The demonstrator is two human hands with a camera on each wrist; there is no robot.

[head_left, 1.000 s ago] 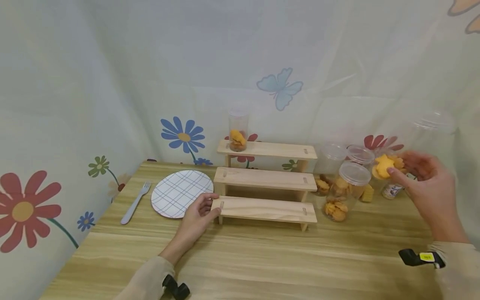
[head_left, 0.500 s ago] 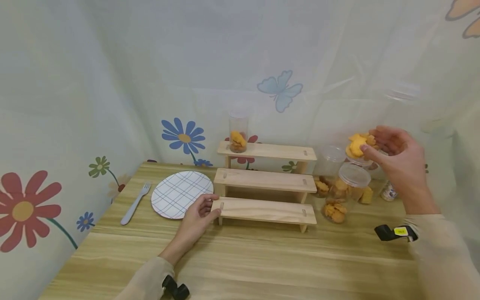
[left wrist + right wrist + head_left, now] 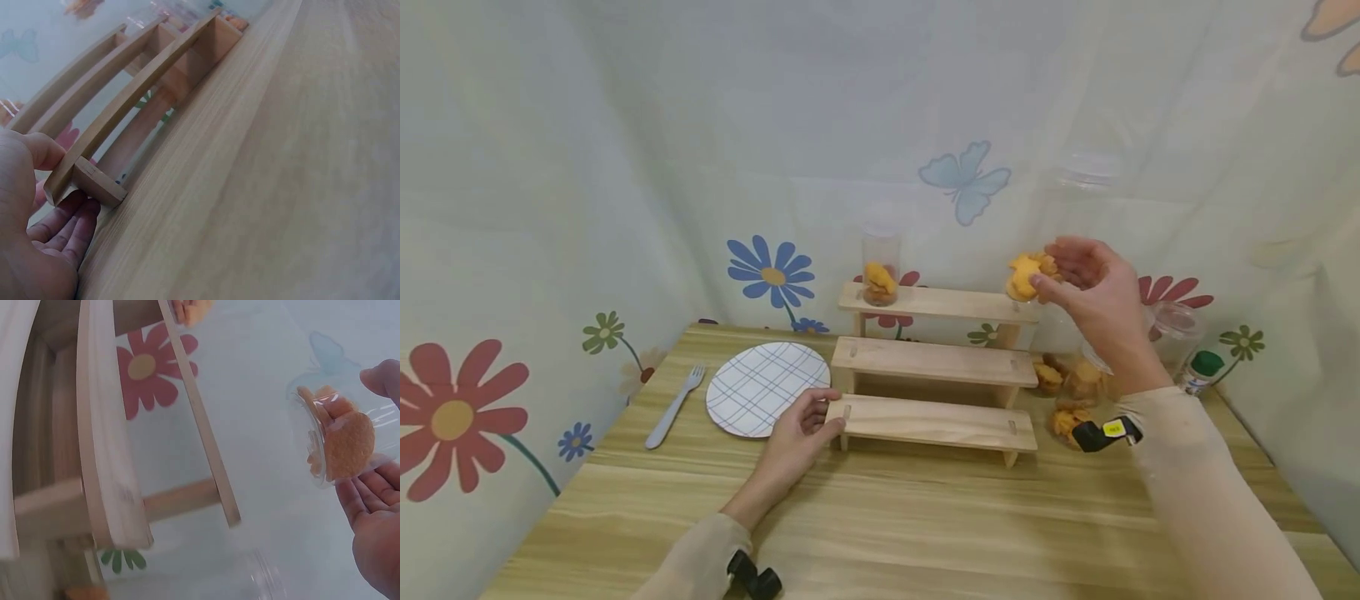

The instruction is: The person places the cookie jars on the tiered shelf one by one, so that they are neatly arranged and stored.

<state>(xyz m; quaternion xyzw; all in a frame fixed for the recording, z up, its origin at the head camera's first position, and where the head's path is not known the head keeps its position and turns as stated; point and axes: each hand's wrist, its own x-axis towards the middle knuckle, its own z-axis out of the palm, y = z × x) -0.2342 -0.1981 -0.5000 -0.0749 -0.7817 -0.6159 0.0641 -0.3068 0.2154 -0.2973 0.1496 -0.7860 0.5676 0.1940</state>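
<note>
Judging from its clear walls, the tall cylindrical clear-plastic jar point(image 3: 344, 440) in the right hand point(image 3: 1097, 287) should be light and fairly stiff, smooth enough to slip, and liable to dent under a hard squeeze. Contents: orange, biscuit-like pieces point(image 3: 1025, 273) at the bottom; presumably brittle, so jolts are best avoided. Best hold: round the lower body, thumb opposite fingers, base left free; lifting by the lid seems less safe.

Present grip: right thumb and fingers close on opposite sides of the jar's lower body. Jar position: near the right end of the top board of the three-tier pale wooden stand point(image 3: 932, 360); right wrist view shows a gap between jar and board. Left hand point(image 3: 793, 437): thumb and fingers grip the left end of the lowest board. A second clear jar with orange pieces point(image 3: 881, 271) stands upright at the top board's left end.

Change against the frame half a second ago: right hand and jar have travelled left, from over the jar cluster to the stand's top right corner. The green-capped small bottle point(image 3: 1200, 372) now shows its cap; the forearm covers part of the cluster. Left hand and stand unchanged.
</note>
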